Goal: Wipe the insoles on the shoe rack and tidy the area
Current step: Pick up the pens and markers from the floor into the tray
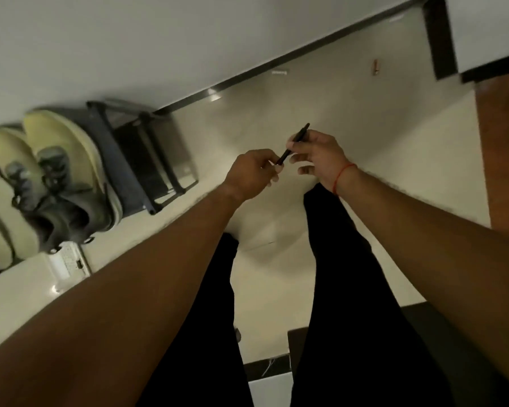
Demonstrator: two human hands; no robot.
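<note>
Holding a thin dark stick, perhaps a pen (294, 143), I have both hands clamped on it: left hand (254, 168), right hand (318, 154). Shoes (62, 171) sit atop the shoe rack (147, 160); insoles unseen. Tidying, I judge; next, stow it.

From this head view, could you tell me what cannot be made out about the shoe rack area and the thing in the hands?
- Insoles: none identifiable; the shoes are blurred and cut by the left edge.
- Shoe rack: its lower shelves are dark and their contents unreadable.
- Slim black object, held by left hand and right hand: too small to identify.
</note>
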